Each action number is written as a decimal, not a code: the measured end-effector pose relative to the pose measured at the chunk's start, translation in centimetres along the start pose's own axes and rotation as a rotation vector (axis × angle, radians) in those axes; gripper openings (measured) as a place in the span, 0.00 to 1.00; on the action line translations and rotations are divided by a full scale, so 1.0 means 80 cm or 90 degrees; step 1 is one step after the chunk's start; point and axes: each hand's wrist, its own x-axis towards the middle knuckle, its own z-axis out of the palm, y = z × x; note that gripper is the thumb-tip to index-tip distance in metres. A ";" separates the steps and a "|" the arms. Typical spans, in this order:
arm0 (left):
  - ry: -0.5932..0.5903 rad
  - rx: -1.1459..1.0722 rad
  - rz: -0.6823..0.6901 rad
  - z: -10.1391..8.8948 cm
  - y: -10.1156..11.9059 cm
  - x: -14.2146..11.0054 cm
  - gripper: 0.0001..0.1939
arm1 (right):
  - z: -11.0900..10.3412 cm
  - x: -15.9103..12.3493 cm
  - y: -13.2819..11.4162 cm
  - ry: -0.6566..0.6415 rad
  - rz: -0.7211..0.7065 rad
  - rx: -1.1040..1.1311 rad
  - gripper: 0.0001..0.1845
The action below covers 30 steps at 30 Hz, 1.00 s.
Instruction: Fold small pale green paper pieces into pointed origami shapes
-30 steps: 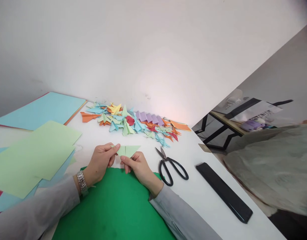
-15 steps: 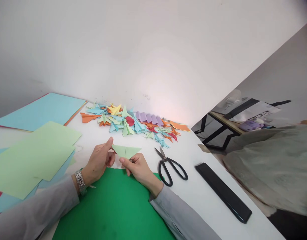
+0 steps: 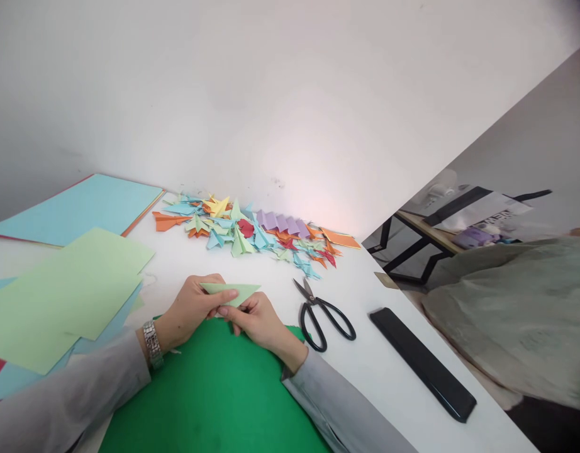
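Between my two hands is a small folded piece of light green paper (image 3: 245, 292), a triangle with its long edge on top. My left hand (image 3: 190, 304) pinches its left part, thumb lying across the front face. My right hand (image 3: 258, 318) grips the lower right part, its thumb near the bottom point; the fingers behind the paper are partly hidden. Both hands are held just over the far edge of a green sheet (image 3: 214, 384). Black-handled scissors (image 3: 313, 308) lie to the right of my right hand, blades slightly apart.
Folded paper planes and other shapes (image 3: 243, 236) are heaped along the wall. Light green sheets (image 3: 77, 296) overlap blue ones at left, before a stack topped with blue (image 3: 82, 211). A long black bar (image 3: 422, 362) lies near the table's right edge. Draped cloth (image 3: 511, 314) is beyond.
My left thumb has come down from its raised position onto the front of the green paper. The crease line on the paper no longer shows, and its outline is narrower.
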 end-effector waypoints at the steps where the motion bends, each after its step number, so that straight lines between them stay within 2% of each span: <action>1: 0.006 -0.005 -0.005 0.000 0.000 0.000 0.17 | 0.000 0.000 -0.001 0.002 0.001 -0.011 0.25; 8: 0.052 -0.042 -0.060 0.002 -0.004 0.002 0.21 | 0.001 -0.001 -0.003 0.005 -0.002 -0.019 0.27; 15: -0.019 -0.034 -0.031 -0.001 0.001 0.002 0.17 | -0.004 -0.003 -0.002 0.005 -0.008 0.034 0.27; 18: -0.006 -0.053 -0.067 -0.001 -0.003 0.003 0.17 | -0.006 -0.002 -0.004 0.053 0.005 0.104 0.26; 20: 0.002 -0.025 -0.071 -0.001 -0.005 0.003 0.21 | -0.006 0.000 -0.004 0.101 0.033 0.167 0.25; 22: -0.022 0.029 -0.058 -0.001 -0.006 0.002 0.20 | -0.005 0.002 -0.003 0.133 0.056 0.219 0.24; 26: -0.073 0.091 -0.052 -0.001 -0.003 0.001 0.14 | -0.004 0.003 0.000 0.135 0.063 0.251 0.23; 30: -0.031 0.032 -0.073 0.000 -0.003 0.002 0.16 | -0.004 0.006 0.002 0.196 0.058 0.287 0.21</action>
